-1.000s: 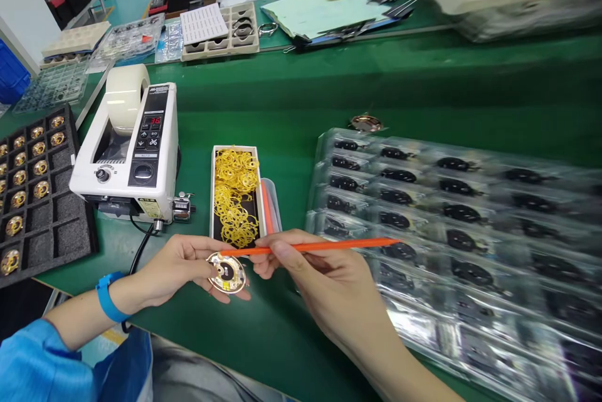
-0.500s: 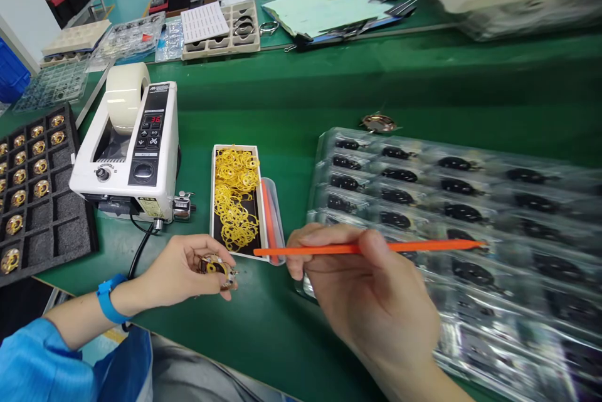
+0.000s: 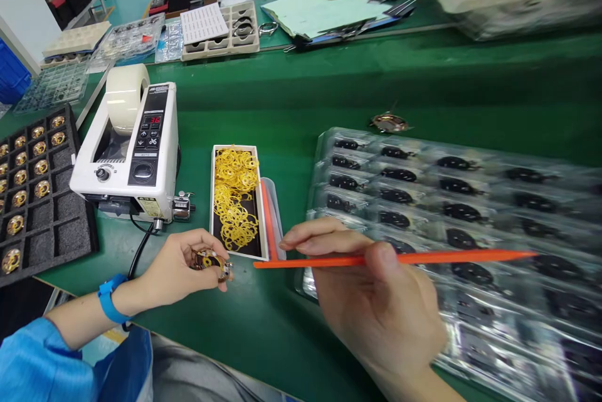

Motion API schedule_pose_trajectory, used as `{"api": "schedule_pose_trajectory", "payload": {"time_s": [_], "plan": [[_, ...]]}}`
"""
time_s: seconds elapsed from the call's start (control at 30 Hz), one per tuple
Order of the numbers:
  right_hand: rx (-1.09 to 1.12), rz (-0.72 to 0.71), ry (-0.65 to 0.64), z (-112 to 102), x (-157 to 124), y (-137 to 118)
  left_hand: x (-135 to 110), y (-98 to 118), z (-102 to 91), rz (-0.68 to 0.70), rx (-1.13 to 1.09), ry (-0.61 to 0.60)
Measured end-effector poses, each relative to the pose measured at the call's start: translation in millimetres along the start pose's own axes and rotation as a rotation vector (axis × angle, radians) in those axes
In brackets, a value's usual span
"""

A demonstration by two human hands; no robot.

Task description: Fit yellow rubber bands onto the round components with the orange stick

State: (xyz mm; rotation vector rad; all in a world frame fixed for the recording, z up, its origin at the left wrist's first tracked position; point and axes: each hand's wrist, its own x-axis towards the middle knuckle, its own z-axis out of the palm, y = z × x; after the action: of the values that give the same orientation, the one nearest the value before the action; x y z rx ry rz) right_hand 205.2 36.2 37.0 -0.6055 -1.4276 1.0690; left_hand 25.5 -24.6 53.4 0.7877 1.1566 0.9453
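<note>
My left hand (image 3: 181,267) is closed around a small round gold-coloured part (image 3: 209,261), held edge-on just above the green table. My right hand (image 3: 371,292) pinches a long thin orange stick (image 3: 451,257) that lies level, its left tip near the corner of a narrow white box of yellow rings (image 3: 235,198). The stick's right end reaches out over the clear blister tray of black parts (image 3: 470,226).
A white tape dispenser (image 3: 129,145) with a tape roll stands at the left, its cable running toward me. A black foam tray (image 3: 51,207) with gold parts lies at the far left. One loose round part (image 3: 388,121) sits behind the blister tray. Trays and papers crowd the back.
My left hand turned the round part from face-up to edge-on and drew it back. My right hand slid right with the stick, away from the part, and lowered a little.
</note>
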Motion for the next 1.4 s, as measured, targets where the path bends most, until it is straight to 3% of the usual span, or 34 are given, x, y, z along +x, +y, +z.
{"api": "schedule_pose_trajectory", "payload": {"time_s": [0.27,0.5,0.67,0.9,1.13,1.27,1.4], "plan": [[-0.164,-0.029,-0.057,2,-11,2,1,-2,-0.2,-0.020,0.086,0.067],[-0.723,-0.351,-0.250,13,-24,2,2,-5,5.4,0.045,-0.095,0.091],[-0.867,-0.406,-0.250,22,-25,8,-3,-10,6.7,0.113,0.045,0.086],[-0.806,-0.270,-0.210,22,-25,10,-10,-16,5.6,0.297,0.475,0.039],[-0.669,-0.058,-0.200,25,-26,11,-12,-18,7.3,0.372,0.630,0.015],[-0.625,-0.034,-0.222,26,-23,11,-12,-17,7.3,0.371,0.659,0.037],[-0.498,-0.056,-0.335,27,-22,4,-10,-19,5.1,0.330,0.635,0.110]]}}
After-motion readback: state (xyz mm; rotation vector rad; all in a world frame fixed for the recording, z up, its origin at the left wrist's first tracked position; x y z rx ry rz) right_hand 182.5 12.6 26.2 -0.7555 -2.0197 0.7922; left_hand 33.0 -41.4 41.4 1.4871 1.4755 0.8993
